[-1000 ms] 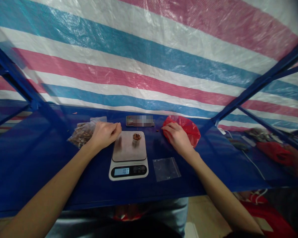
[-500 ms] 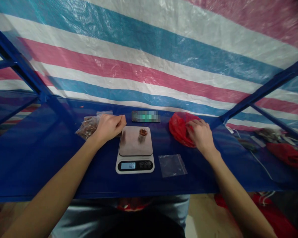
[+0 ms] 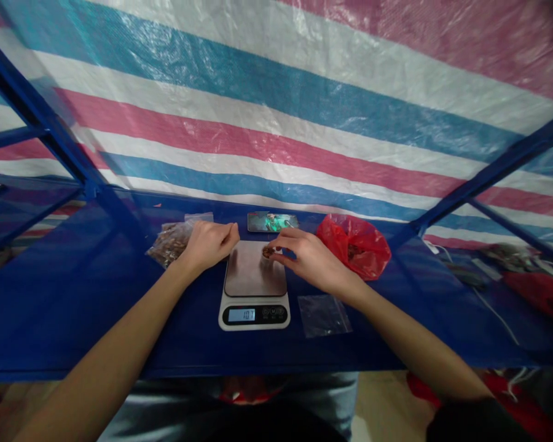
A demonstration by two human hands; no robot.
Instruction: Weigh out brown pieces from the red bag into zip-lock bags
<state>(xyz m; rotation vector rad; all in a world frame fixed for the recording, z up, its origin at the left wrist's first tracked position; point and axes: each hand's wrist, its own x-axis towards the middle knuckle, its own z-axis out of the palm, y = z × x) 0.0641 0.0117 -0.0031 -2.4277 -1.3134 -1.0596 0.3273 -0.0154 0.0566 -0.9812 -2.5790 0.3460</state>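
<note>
1. A person works with two bare hands at a blue surface (image 3: 184,341), in front of a striped plastic sheet (image 3: 276,110). A kitchen scale (image 3: 254,279) sits in the middle, its display (image 3: 242,315) reading 10.7 (the unit is too small to make out).

2. On the far right part of the scale's metal plate stands a small cup (image 3: 266,262) holding brown pieces (image 3: 268,251).

3. The right hand (image 3: 306,255) reaches in from the right, thumb and first finger a narrow gap apart at the cup's rim. Whether it grips the cup, or pinches a piece, cannot be told.

4. The left hand (image 3: 209,242) is curled nearly into a fist beside the scale's far left corner; nothing can be made out in it. Just beyond that wrist lies a clear bag of brown pieces (image 3: 167,244).

5. An open red bag (image 3: 372,250) rests to the right, with something brown inside. Nearer the person, a flat clear bag (image 3: 324,315) lies just beside the scale. A phone (image 3: 273,222) with a lit screen lies behind it.

6. The step in hand looks like weighing, perhaps trimming or topping up the cup's contents. The next move seems to call for a light fingertip touch: a push on the plate would disturb the reading, and a knock could tip the cup.
</note>
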